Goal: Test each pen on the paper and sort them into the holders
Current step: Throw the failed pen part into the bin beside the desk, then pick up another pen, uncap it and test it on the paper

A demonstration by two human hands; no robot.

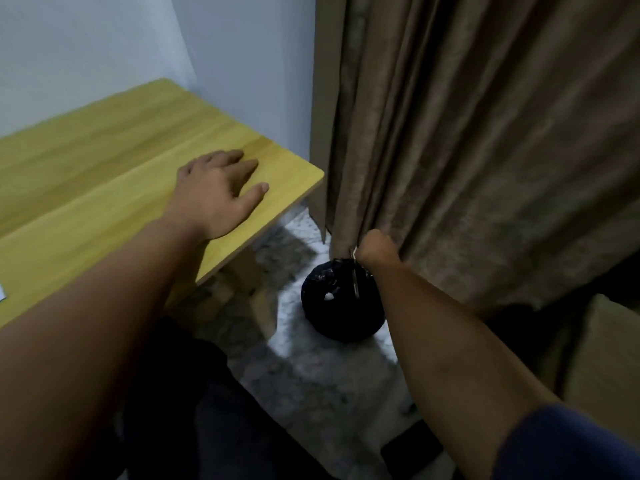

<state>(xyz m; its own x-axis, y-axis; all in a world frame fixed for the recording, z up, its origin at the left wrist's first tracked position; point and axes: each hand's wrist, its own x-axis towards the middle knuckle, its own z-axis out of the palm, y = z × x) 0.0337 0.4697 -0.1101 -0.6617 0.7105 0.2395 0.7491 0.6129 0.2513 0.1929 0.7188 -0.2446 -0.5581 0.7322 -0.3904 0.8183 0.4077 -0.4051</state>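
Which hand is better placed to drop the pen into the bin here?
Right. The right hand is closed on a thin pen directly above the black bin; the left hand lies flat on the table.

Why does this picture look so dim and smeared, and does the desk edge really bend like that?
Head view: the light is low and bluish; the whole frame is soft, and the right hand over the black bin is blurred, so what it holds is unclear. The wide lens bows the desk edge. The left hand lies flat on it. A bright patch falls on the floor.
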